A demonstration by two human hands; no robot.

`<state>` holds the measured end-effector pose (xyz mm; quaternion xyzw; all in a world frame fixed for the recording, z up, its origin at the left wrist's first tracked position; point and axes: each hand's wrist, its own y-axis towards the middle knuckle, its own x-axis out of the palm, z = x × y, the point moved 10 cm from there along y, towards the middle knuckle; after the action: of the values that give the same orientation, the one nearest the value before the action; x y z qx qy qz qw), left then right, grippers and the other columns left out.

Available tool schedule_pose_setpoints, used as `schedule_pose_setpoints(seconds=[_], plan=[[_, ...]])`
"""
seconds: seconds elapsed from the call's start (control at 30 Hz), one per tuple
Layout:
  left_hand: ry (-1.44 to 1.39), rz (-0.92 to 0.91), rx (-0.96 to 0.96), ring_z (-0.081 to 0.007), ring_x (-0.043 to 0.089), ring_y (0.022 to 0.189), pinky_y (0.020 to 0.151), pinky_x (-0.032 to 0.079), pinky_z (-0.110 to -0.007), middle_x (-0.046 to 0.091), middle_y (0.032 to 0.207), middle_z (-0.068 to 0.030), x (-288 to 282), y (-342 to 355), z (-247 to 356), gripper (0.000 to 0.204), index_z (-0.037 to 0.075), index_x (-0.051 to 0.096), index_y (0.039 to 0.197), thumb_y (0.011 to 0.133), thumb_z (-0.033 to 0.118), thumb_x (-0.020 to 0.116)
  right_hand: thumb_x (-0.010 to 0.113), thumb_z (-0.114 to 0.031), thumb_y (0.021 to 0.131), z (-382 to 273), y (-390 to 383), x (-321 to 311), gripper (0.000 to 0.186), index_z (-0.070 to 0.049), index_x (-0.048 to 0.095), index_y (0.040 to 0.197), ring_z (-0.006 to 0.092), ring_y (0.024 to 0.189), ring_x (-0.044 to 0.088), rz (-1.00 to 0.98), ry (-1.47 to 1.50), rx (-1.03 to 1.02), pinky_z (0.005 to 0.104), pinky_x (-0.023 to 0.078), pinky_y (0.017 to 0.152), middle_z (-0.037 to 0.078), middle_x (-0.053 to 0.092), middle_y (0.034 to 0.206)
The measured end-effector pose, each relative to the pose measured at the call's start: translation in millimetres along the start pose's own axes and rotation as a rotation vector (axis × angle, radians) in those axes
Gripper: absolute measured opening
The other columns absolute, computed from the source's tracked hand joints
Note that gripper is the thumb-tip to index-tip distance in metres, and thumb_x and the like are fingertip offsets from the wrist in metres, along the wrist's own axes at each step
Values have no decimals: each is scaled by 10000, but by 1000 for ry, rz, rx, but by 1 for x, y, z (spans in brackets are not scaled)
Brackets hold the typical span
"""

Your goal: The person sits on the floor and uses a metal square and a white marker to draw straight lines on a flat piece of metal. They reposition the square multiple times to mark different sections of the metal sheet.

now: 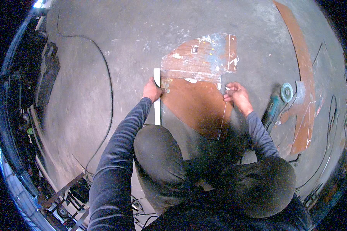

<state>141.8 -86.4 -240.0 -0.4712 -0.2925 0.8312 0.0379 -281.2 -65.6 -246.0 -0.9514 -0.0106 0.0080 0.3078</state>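
Observation:
My left hand grips a long white straight strip standing along the left side of a rust-brown sheet; the thumb reaches over the sheet's edge. My right hand is closed in a pinch at the sheet's right edge, around a small white piece of chalk, mostly covered by the fingers. A thin white line runs down the sheet below this hand. Beyond it lies a second sheet, paint-spotted and marked with white lines, its near edge meeting or overlapping the brown one.
On the floor at right lies a teal angle grinder with a round disc. Past it are a long brown metal strip and other marked pieces. A black cable curves across the left floor. Dark metal blocks stand at far left.

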Motion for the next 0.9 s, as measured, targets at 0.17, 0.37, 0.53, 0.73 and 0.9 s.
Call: schedule_pose_setpoints(seconds=[0.17,0.37,0.53,0.73,0.9], plan=[[-26,-13,-11,-401,648,1147,987,515,-454,686,1184,-245,-3,2,3,759,-5,511,1291,688,251,895,611,-77,951,6,18,13,215,20,588,1142,162,628,643,-48,-89,48,298,561,553,68,638,826],[-29,-6,-6,-390,679,1080,946,536,-442,700,1141,-237,-3,1,8,724,-19,536,1253,687,251,896,613,-115,960,17,26,8,191,1,582,1108,145,605,624,16,-75,45,292,527,504,57,620,796],[-36,18,1,-370,685,1068,940,538,-433,703,1133,-230,-2,6,-3,727,-22,539,1253,677,243,895,601,-127,958,9,22,15,171,-7,574,1077,142,587,617,5,-94,32,289,513,487,54,612,784],[-99,-47,-59,-382,646,1166,1000,514,-444,687,1204,-226,1,5,-2,793,17,515,1326,667,211,912,592,-125,955,12,24,13,131,-25,569,1036,133,570,607,22,-88,33,281,498,470,44,606,774],[-95,-24,28,-371,668,1116,970,521,-433,698,1168,-227,-9,-3,17,761,-3,534,1306,674,219,895,593,-148,949,8,24,10,124,-36,594,1003,137,545,606,51,-186,41,293,492,470,43,618,754]])
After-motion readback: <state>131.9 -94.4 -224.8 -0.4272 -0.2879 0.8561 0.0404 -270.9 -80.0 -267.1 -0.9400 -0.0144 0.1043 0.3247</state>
